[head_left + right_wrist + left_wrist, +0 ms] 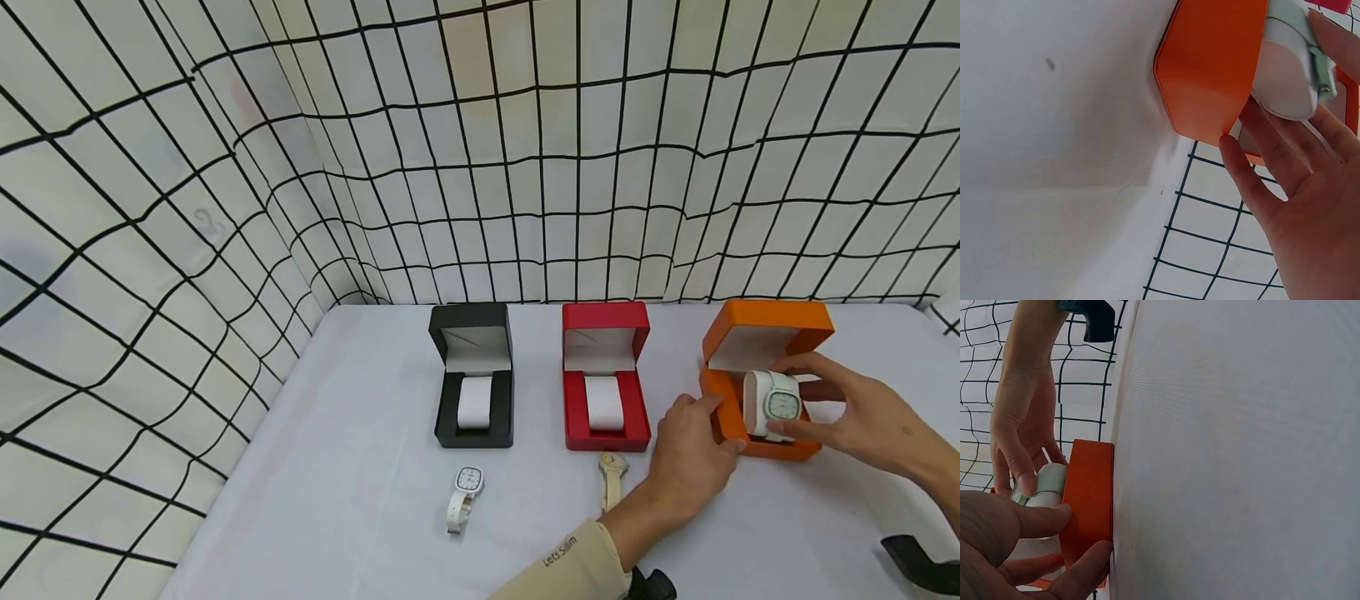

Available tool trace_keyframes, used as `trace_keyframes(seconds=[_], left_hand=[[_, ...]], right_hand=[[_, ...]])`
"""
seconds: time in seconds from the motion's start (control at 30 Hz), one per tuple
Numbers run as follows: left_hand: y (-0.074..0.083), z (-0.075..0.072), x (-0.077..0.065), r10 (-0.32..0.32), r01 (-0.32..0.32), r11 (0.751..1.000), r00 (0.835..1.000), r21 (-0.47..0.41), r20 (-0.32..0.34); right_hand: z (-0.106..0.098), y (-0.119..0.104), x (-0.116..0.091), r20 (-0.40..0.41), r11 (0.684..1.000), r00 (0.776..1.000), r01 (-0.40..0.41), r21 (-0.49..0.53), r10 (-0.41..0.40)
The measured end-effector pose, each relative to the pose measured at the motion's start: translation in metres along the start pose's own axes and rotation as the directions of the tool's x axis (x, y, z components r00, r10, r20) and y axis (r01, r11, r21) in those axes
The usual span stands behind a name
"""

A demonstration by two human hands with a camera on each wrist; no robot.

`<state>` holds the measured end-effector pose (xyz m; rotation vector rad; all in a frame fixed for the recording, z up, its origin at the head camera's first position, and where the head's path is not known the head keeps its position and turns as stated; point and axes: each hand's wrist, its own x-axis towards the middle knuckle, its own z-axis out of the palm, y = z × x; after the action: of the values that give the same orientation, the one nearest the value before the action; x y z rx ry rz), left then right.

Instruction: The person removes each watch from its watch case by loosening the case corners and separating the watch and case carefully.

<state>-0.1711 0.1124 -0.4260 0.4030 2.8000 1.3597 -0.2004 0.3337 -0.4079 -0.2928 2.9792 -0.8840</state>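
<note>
An orange watch box [780, 317] stands with its lid up at the right of the table. My left hand [693, 454] grips its left side, thumb and fingers on the wall in the left wrist view. Between the thumb and fingers of my right hand [862, 412] is a pale green watch [783, 405], strapped round a white cushion [754, 398]. In the right wrist view the cushion [1282, 78] sits partly above the box's rim, and the little finger touches the orange wall [1210, 69]. The cushion's lower end is hidden in the head view.
A red watch box [573, 417] and a black watch box [448, 421] stand with raised lids, each holding a white cushion. A white watch [460, 504] and a cream watch [612, 477] lie in front. Black-gridded white cloth [525, 183] rises behind the table.
</note>
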Motion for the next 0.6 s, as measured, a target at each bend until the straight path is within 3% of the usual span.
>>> trace_keyframes(seconds=[0.33,0.6], left_hand=[[0.0007,-0.0008,-0.0003,-0.009,0.009,1.000,1.000,0.008,0.011],[0.0015,-0.0067,0.0022,-0.017,0.017,1.000,0.997,0.002,0.076]], right_hand=[[-0.0007,-0.0028,0.0016,-0.024,0.999,0.999,-0.027,0.018,0.028],[0.0032,-0.0046,0.0013,-0.042,0.998,0.999,-0.031,0.046,0.033]])
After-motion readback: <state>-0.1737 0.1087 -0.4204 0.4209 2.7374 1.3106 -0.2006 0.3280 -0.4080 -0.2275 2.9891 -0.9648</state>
